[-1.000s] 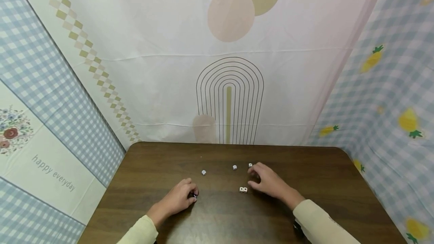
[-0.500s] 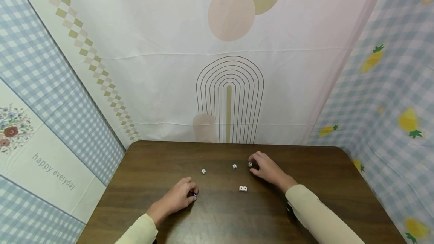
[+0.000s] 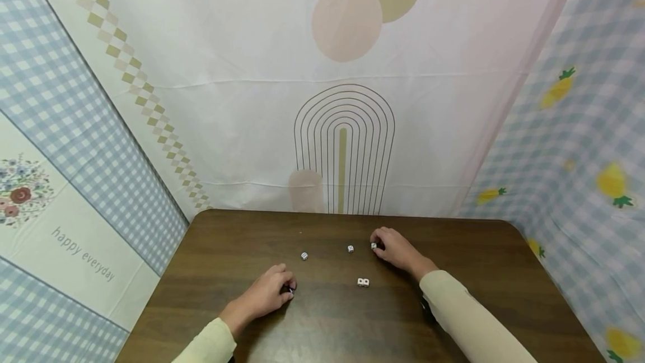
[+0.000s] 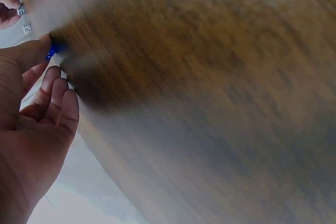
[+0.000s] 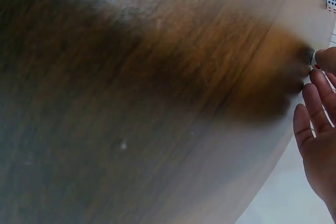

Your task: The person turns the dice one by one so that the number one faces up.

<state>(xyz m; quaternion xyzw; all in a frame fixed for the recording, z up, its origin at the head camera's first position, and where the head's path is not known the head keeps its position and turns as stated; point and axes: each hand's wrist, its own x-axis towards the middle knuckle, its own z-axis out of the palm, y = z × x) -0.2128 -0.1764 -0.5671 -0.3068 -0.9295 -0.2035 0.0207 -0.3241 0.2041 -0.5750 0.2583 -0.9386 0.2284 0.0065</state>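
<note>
My left hand (image 3: 264,292) rests low over the table's left half, with a small blue die (image 4: 51,52) pinched between thumb and fingertip; in the head view the fingers mostly cover it. Farther back on the right, my right hand (image 3: 400,250) has its thumb and index finger around a white die (image 3: 373,245), which sits on the tabletop. To its left lies another white die (image 3: 350,249), and a third white die (image 3: 304,256) is beyond my left fingertips. Two white dice (image 3: 363,282) stand side by side, touching, between the hands.
The brown wooden table (image 3: 332,329) has rounded far corners. A white patterned cloth (image 3: 242,128) hangs right behind its far edge. Checked cloths hang at the left (image 3: 75,71) and right (image 3: 569,144) sides.
My right hand has moved away from me, from beside the paired dice to the far right die, and its fingers have closed around it. The left hand has stayed in place with the blue die.
</note>
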